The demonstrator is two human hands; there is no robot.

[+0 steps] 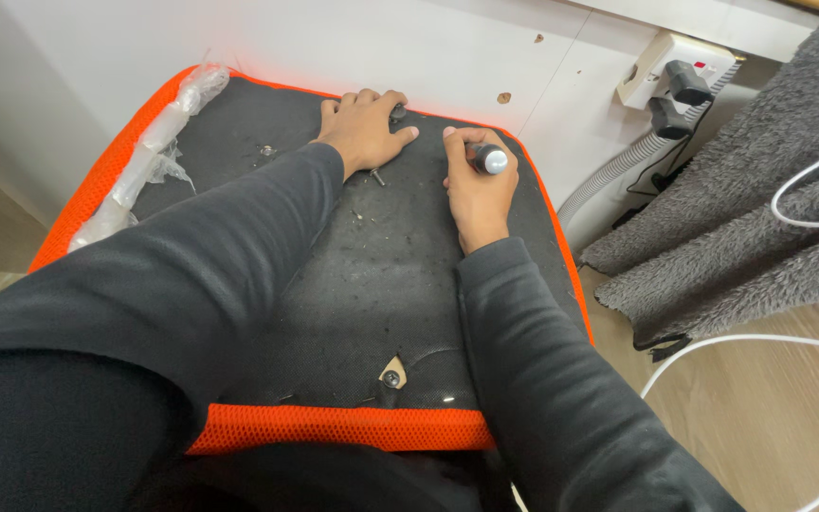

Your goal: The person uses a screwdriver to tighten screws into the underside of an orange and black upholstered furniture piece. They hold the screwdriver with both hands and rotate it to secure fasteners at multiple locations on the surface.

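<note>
While closing tight around a dark tool handle [485, 157] with a silvery round cap, right hand [478, 190] keeping a full fist grip, shaft pointing down toward the black underside of an upturned seat pad [372, 275]; tip hidden behind the fingers. Sitting near the far edge of the pad, close to the white wall [334, 43]. Just beside it, left hand [364, 131] lying flat, fingers loosely spread, grip open and clasping nothing, fingertips touching a small dark fitting [398, 111] at the pad's far rim. Lying loose by the left thumb, a short dark screw [377, 176]. Showing farther left on the fabric, a small shiny piece [266, 150], too small for telling what kind. Stretching along the left rim, crumpled clear plastic wrap [149, 152] over the orange mesh border [334, 427]. Sitting near the closer edge, a bolt hole [391, 376] under a torn flap of fabric. Off to the right, a grey fleece blanket [741, 180] spreading over wood flooring [741, 417], white cable [808, 346] looping across it, and a wall socket [675, 71] holding black plugs, grey ribbed hose [609, 171] dropping beneath.
</note>
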